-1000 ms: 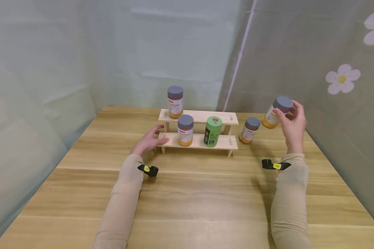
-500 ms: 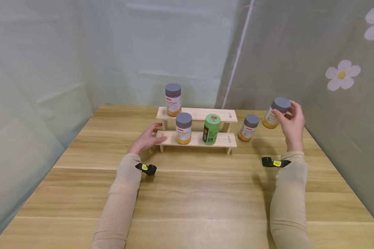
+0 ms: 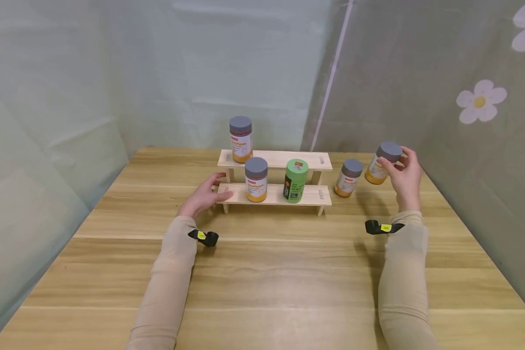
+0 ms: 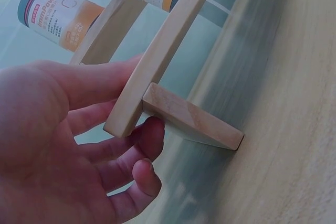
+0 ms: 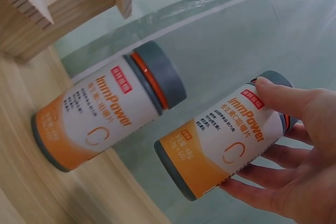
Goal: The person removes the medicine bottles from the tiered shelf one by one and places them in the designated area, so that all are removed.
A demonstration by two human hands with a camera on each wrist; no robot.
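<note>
My right hand (image 3: 407, 180) grips a vitamin bottle (image 5: 226, 135) with a grey cap, white label and orange base. Thumb and fingers hold it near the cap, tilted, above the table's right side. Close to its left, a matching bottle (image 3: 348, 179) stands on the table. At the left end of a two-step wooden stand (image 3: 275, 195), my left hand (image 3: 203, 196) grips the lower board, thumb on top and fingers underneath by the leg (image 4: 194, 116). Another grey-capped bottle (image 3: 240, 140) stands on the upper step. The lower step bears a similar bottle (image 3: 256, 180) and a green canister (image 3: 295, 181).
The wood-grain table (image 3: 280, 272) extends in front of the stand. Behind it hangs a pale curtain (image 3: 245, 58), with a grey one printed with white flowers (image 3: 480, 102) at the right. Both wrists wear small black cameras (image 3: 203, 237).
My right hand has brought its bottle slightly left and lower, closer to the bottle on the table. The left hand keeps its grip on the stand. The head view has shifted a little.
</note>
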